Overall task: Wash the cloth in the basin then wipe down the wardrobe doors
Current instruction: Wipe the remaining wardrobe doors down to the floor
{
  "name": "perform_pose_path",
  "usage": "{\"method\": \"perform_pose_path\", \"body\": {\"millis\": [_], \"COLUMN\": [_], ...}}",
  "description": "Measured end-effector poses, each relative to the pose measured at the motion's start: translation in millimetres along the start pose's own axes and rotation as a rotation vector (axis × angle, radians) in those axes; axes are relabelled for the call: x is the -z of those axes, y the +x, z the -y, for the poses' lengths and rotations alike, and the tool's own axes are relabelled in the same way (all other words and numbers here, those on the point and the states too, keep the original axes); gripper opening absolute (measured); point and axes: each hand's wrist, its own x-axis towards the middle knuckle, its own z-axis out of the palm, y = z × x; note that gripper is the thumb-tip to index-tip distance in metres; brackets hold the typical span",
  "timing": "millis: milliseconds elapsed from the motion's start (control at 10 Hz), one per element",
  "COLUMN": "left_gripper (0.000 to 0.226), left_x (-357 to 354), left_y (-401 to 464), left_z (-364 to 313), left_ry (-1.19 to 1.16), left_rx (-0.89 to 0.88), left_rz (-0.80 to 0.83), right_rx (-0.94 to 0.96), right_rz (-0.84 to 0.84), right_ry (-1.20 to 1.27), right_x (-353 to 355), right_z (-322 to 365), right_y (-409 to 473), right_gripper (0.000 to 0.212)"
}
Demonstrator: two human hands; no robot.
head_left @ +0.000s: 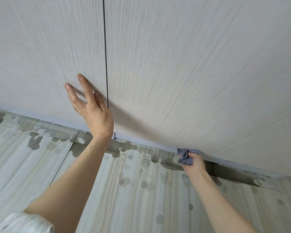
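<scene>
Task status: the wiping stage is in hand, and no basin appears in view. The right hand [194, 161] forms the working grip; its fingers are curled round a bunched blue-grey cloth [186, 157], which sits in the grip and presses against the bottom edge of the wardrobe door [175, 73], where the door meets the pale plinth strip [141, 143]. The left hand [92, 108] lies well to the left of the grip and higher on the doors, fingers straight and spread, holding nothing; the fingertips appear to touch the adjoining door panel [40, 47], just left of the dark vertical gap [105, 56] between the 2 doors. Below and around the grip, the tiled floor [141, 199] carries dark wet blotches along the base of the wardrobe, which suggests the cloth is wet and that the washing step is complete; this is a judgement. How much door surface is already wiped cannot be told: no damp streaks show on the panels. Judged remaining: at minimum the rest of the lower edge to the right of the grip, plus any unwiped door area above.
</scene>
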Motion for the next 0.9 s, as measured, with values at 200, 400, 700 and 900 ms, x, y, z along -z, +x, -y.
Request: {"method": "perform_pose_path", "body": {"millis": [200, 400, 700, 900], "left_gripper": [0.055, 0.055, 0.060, 0.050], "left_x": [-3.0, 3.1, 26.7, 58.4], "left_y": [-3.6, -4.3, -22.8, -30.6], "left_z": [-5.9, -5.5, -17.6, -12.6], "left_ry": [-0.016, -0.013, -0.063, 0.075], "left_rx": [0.045, 0.066, 0.203, 0.300], "left_rz": [-0.007, 0.050, 0.284, 0.309], "right_rx": [-0.029, 0.005, -0.061, -0.209], "right_rz": [-0.050, -0.197, -0.233, 0.046], "right_ry": [0.227, 0.519, 0.630, 0.188], "right_x": [-9.3, 4.5, -13.3, -68.2], "right_z": [48.0, 56.7, 29.8, 21.2], "right_y": [-52.3, -63.7, -101.4, -125.8], "right_gripper": [0.041, 0.026, 0.022, 0.026]}}
